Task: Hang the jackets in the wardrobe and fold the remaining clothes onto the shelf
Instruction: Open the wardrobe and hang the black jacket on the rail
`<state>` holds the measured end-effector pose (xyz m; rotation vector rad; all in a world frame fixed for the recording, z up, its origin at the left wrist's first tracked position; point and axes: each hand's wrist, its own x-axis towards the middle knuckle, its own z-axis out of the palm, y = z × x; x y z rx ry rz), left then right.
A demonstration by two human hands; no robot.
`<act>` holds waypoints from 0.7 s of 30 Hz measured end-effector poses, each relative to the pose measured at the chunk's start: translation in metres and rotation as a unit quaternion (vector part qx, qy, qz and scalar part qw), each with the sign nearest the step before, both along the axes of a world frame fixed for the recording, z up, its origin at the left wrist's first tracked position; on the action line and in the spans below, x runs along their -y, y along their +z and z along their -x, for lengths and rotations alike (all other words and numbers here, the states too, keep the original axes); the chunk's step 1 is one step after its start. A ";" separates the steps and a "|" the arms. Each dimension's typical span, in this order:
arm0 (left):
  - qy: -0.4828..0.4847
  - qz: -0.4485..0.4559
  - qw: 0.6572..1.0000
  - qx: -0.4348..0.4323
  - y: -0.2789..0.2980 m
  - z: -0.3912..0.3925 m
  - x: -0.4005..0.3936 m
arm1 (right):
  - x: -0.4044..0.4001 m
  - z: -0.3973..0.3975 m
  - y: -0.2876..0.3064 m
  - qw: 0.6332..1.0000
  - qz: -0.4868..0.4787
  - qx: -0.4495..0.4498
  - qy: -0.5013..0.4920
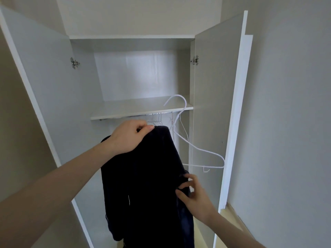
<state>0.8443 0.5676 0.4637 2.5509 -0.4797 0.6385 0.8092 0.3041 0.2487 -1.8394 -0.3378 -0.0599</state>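
- Wardrobe (59, 83) stands with both doors swung wide; person faces it, arms raised.
- Left hand (129, 136), near frame centre, pinches the top edge of a dark jacket (143, 176) between thumb and curled fingers, taking its weight so the cloth hangs straight down toward 6 o'clock.
- Right hand (191, 192), at 4 o'clock from the left, has fingers curled into the jacket's right edge; likely spreading a shoulder or opening so the hanger can go in.
- White hanger (197, 149) sits half under the jacket, one arm poking out toward 3 o'clock, hook rising to 1 o'clock in front of the shelf (136, 108). Not yet on the rail.
- Spare wire hangers (157, 120) hang beneath the shelf, at 12 o'clock from the jacket's top.
- Judgement: the jacket is mid-threading; the hook must next reach the rail under the shelf.
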 end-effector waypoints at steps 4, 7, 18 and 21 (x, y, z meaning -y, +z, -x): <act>-0.009 0.025 1.000 0.009 0.005 -0.005 -0.005 | 0.012 -0.019 0.007 1.000 0.003 0.010 0.027; -0.016 0.026 1.000 0.007 0.005 -0.008 -0.004 | 0.019 -0.027 0.020 0.990 0.086 -0.040 0.109; -0.023 -0.037 0.998 -0.038 -0.025 -0.012 -0.050 | 0.111 -0.035 0.037 0.902 0.431 -0.015 -0.007; -0.021 -0.083 0.996 -0.039 -0.041 -0.007 -0.055 | 0.128 -0.037 0.061 0.886 0.455 0.058 -0.061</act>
